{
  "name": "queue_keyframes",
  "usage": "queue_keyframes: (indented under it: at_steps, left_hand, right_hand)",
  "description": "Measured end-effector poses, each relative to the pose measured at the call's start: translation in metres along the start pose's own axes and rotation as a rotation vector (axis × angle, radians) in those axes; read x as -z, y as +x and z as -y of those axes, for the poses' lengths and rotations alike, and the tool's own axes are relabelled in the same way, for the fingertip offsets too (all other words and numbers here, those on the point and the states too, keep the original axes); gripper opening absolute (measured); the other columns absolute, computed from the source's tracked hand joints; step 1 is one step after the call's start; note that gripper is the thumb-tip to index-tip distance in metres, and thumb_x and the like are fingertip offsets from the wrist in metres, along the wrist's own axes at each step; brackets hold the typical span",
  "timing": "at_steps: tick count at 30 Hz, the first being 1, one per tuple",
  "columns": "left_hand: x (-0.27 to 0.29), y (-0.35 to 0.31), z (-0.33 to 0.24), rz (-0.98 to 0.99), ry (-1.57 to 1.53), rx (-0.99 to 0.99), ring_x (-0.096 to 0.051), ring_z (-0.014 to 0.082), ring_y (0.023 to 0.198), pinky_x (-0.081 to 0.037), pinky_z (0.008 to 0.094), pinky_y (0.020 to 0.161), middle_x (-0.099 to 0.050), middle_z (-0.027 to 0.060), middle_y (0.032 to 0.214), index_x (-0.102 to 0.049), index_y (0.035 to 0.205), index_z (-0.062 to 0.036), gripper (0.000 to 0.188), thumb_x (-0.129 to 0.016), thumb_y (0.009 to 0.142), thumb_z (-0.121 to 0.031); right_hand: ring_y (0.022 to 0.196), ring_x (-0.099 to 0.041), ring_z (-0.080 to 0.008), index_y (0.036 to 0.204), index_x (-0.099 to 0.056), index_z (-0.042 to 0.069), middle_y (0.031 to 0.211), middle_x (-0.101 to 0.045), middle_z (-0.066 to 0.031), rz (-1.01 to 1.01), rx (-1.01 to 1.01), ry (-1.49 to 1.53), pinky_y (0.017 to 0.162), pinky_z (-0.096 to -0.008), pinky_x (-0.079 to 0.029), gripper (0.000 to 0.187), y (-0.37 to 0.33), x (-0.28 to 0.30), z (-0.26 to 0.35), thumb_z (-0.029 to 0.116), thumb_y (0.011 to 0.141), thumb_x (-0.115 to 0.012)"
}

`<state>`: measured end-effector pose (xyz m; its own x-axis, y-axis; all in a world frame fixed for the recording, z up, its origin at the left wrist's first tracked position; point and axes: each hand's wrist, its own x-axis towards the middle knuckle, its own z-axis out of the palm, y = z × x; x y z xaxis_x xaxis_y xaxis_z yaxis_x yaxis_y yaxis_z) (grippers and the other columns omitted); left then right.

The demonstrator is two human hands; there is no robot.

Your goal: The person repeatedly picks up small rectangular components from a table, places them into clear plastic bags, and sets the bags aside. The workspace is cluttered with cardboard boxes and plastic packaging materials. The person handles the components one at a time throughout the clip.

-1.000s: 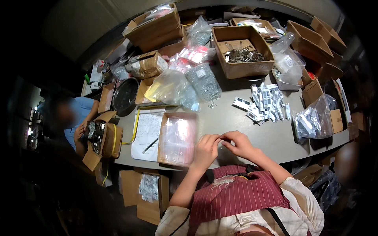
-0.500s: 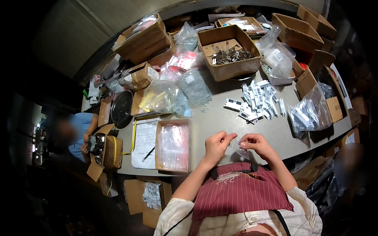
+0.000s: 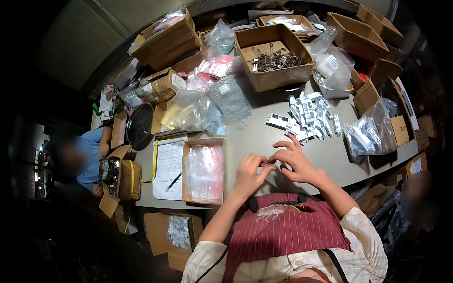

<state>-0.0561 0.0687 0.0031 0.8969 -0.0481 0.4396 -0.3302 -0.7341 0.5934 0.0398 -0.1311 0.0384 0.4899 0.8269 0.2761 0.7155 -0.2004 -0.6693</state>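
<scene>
The left hand [image 3: 249, 173] is held over the table [image 3: 257, 134], not far in from its near edge, with the thumb and index finger pressed together in a pinch. The right hand [image 3: 297, 162] is poised just beside it, its fingertips bent toward that pinch, its thumb set lower and one finger lifted toward the far edge. The left forearm [image 3: 221, 217] and right forearm [image 3: 336, 193] are angled inward across the near edge, elbows spread.
</scene>
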Motion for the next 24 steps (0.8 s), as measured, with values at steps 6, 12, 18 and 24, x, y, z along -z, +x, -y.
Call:
queue_keyframes:
  at_steps: [6, 12, 18, 24]
  left_hand:
    - [0.003, -0.011, 0.024, 0.013, 0.280, 0.116, -0.059, 0.0337, 0.095, -0.044, 0.0466, 0.088, -0.062, 0.0130, 0.096, -0.058, 0.109, -0.0026, 0.039, -0.077, 0.077, -0.013]
    - [-0.027, -0.043, 0.084, 0.083, 0.127, 0.346, -0.064, 0.0322, 0.089, -0.050, 0.0439, 0.075, -0.064, 0.0148, 0.092, -0.066, 0.097, -0.0068, 0.012, -0.066, 0.087, -0.014]
    - [-0.038, -0.054, 0.074, -0.068, -0.337, 0.533, -0.063, 0.0349, 0.084, -0.045, 0.0476, 0.079, -0.065, 0.0100, 0.084, -0.057, 0.104, -0.0069, 0.029, -0.070, 0.079, -0.004]
    - [-0.023, -0.039, 0.062, 0.019, -0.340, 0.435, -0.065, 0.0271, 0.080, -0.049, 0.0410, 0.074, -0.064, 0.0109, 0.086, -0.056, 0.107, -0.0039, 0.032, -0.073, 0.081, 0.002]
  right_hand:
    - [0.135, -0.046, -0.0295, 0.122, -0.073, 0.026, 0.137, -0.056, -0.0076, 0.265, 0.021, 0.028, 0.120, -0.0630, -0.009, 0.053, 0.026, -0.019, -0.009, 0.013, 0.071, -0.066]
    - [0.099, -0.062, -0.0363, 0.105, -0.069, 0.004, 0.101, -0.065, -0.0162, -0.008, -0.360, 0.134, 0.086, -0.0418, -0.050, 0.032, 0.112, -0.082, -0.066, 0.018, 0.077, -0.070]
    - [0.096, -0.059, -0.0324, 0.097, -0.067, 0.006, 0.093, -0.061, -0.0133, -0.038, 0.115, -0.273, 0.085, -0.0412, -0.048, 0.027, 0.170, -0.130, -0.089, 0.012, 0.072, -0.076]
    - [0.099, -0.056, -0.0289, 0.094, -0.066, 0.008, 0.099, -0.059, -0.0094, 0.004, -0.013, -0.415, 0.087, -0.0401, -0.046, 0.021, 0.187, -0.174, -0.092, 0.018, 0.076, -0.071]
